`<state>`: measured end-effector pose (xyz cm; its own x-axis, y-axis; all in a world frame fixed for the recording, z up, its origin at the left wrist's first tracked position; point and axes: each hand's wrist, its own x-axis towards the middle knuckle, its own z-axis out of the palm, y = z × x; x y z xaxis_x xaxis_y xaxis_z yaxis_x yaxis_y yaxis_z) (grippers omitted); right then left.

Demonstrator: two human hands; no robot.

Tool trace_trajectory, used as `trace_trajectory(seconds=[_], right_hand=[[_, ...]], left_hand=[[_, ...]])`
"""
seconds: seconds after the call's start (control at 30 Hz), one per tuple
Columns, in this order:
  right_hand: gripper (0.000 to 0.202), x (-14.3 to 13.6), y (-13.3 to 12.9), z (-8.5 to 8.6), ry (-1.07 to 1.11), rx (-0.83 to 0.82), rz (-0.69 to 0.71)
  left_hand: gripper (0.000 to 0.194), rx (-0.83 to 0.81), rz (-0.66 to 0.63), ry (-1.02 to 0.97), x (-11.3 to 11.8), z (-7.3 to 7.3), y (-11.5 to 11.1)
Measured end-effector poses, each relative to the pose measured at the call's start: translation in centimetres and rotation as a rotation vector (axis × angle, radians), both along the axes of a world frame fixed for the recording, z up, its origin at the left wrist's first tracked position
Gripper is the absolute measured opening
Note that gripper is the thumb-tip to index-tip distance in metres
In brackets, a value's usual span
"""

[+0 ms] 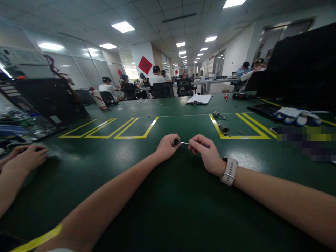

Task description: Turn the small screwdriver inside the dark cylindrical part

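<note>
My left hand [167, 147] is closed around a small round metal part [175, 142] whose hollow end faces me. A thin screwdriver [184, 142] with a dark handle is pinched in my right hand [203, 152], which wears a pale watch strap at the wrist. Its slim shaft points left, and the tip meets or nearly meets the side of the metal part; exact contact is too small to tell. Just below the shaft, a tiny dark ring-like piece [181, 155] lies on the green table [168, 203].
Inside yellow tape at right lie a dark cylindrical part [224, 129] and a metal connector-like piece [218, 114]. Farther back are a clipboard with papers [198, 99] and a power tool [244, 96]. Gloves [298, 115] lie right. Another person's hand [26, 159] rests at left.
</note>
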<state>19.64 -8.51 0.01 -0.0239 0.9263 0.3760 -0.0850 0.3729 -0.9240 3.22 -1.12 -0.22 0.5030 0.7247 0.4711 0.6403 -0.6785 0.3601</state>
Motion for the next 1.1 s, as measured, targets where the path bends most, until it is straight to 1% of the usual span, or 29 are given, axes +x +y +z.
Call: trace_trajectory(seconds=[0.07, 0.13, 0.23, 0.3, 0.43, 0.63, 0.73, 0.93, 1.03, 1.1], right_hand=[[0.016, -0.09, -0.43, 0.27, -0.169, 0.091, 0.002], [0.014, -0.20, -0.81, 0.55, -0.275, 0.176, 0.007], [0.011, -0.32, -1.09, 0.73, -0.344, 0.263, -0.007], [0.010, -0.33, -1.08, 0.69, -0.381, 0.281, -0.026], [0.011, -0.21, -0.92, 0.50, -0.408, 0.251, -0.036], [0.012, -0.05, -0.78, 0.28, -0.384, 0.232, 0.047], [0.012, -0.04, -0.90, 0.44, -0.374, 0.219, 0.026], [0.013, -0.16, -1.19, 0.69, -0.407, 0.242, -0.072], [0.015, -0.06, -0.92, 0.50, -0.398, 0.194, -0.061], [0.017, 0.10, -0.51, 0.26, -0.327, 0.130, -0.027]], left_hand=[[0.008, 0.011, -0.008, 0.001, -0.02, -0.06, 0.05], [0.006, 0.020, -0.011, 0.009, -0.05, -0.12, 0.12], [0.006, 0.031, -0.021, 0.030, -0.05, -0.16, 0.17], [0.007, 0.047, -0.027, 0.044, -0.03, -0.15, 0.15], [0.010, 0.068, -0.020, 0.058, 0.04, -0.03, -0.01], [0.014, 0.045, 0.005, 0.032, 0.09, 0.18, -0.20], [0.013, 0.048, -0.006, 0.032, 0.06, 0.19, -0.19], [0.009, 0.085, -0.005, 0.077, 0.05, 0.17, -0.28], [0.010, 0.102, -0.009, 0.090, 0.07, 0.17, -0.36], [0.010, 0.102, -0.019, 0.090, 0.05, 0.12, -0.33]])
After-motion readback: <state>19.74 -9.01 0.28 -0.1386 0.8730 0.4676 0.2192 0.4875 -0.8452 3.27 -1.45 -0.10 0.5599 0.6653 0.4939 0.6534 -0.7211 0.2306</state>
